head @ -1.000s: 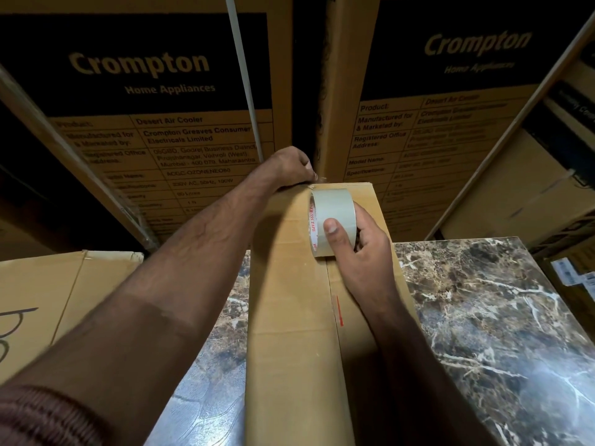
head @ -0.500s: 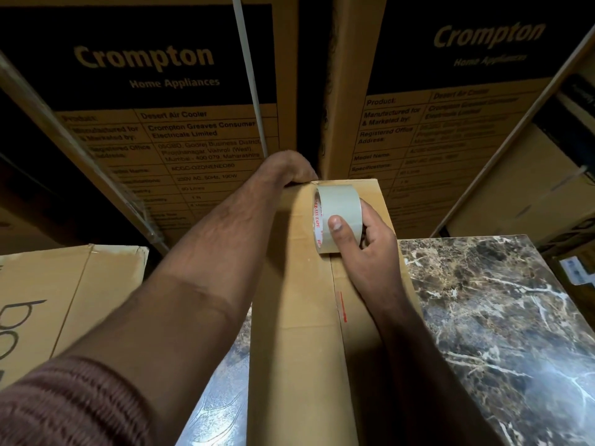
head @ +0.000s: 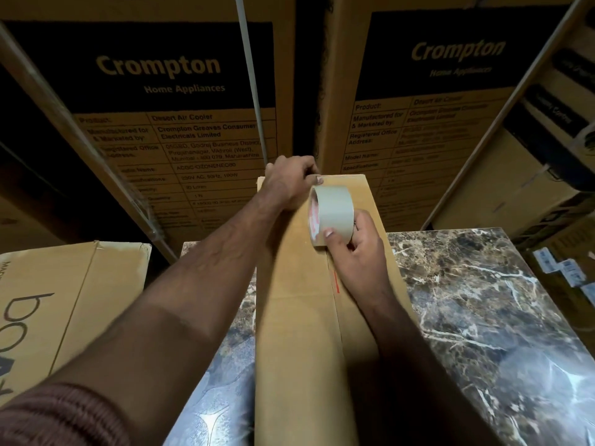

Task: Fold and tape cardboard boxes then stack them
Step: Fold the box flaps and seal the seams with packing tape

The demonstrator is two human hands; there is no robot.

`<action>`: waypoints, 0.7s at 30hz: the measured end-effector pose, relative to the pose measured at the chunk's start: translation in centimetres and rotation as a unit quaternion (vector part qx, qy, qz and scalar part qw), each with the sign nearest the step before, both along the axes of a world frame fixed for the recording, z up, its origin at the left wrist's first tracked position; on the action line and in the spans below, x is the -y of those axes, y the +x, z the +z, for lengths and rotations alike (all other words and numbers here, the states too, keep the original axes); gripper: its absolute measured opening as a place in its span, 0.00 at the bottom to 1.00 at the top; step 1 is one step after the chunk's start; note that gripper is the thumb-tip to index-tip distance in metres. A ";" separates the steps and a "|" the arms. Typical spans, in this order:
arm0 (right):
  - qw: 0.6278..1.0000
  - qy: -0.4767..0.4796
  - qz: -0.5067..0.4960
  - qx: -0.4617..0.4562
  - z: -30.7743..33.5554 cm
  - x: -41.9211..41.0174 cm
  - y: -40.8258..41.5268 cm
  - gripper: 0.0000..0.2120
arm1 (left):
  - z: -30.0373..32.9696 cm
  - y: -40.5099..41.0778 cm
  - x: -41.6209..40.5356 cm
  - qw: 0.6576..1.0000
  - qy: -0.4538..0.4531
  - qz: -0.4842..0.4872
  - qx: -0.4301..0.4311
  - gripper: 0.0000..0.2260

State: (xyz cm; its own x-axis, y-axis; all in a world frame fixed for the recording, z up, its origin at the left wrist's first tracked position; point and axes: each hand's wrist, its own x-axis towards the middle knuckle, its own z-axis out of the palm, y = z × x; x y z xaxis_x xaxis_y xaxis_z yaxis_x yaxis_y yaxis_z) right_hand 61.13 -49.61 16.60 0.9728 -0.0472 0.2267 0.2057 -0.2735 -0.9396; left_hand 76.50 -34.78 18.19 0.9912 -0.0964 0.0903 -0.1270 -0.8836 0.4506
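A long narrow cardboard box lies on the marble table, running away from me, with its flap seam down the middle. My right hand grips a roll of pale tape standing on edge on the box top near the far end. My left hand is at the far end of the box, fingers curled and pinching the tape's free end against the box edge.
Two tall Crompton cartons stand close behind the table. A flat cardboard box with dark lettering lies at the left. More cartons crowd the right side.
My right hand has drawn the tape roll a little toward me along the seam. My left hand stays at the far end of the box.
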 end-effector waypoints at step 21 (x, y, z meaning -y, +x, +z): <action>0.999 0.019 0.031 -0.010 0.7 1.4 -9.0 0.11 | 0.6 -7.2 1.6 0.983 0.178 -0.046 -0.002 0.24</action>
State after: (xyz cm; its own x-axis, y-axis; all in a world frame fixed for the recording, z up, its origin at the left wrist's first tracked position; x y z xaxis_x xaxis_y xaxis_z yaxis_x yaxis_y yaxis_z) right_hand 52.16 -50.96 17.34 0.9785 0.0054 0.2061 0.2020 -0.2246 -0.9533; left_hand 69.34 -36.36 18.76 0.9771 -0.2106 0.0314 -0.2128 -0.9702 0.1159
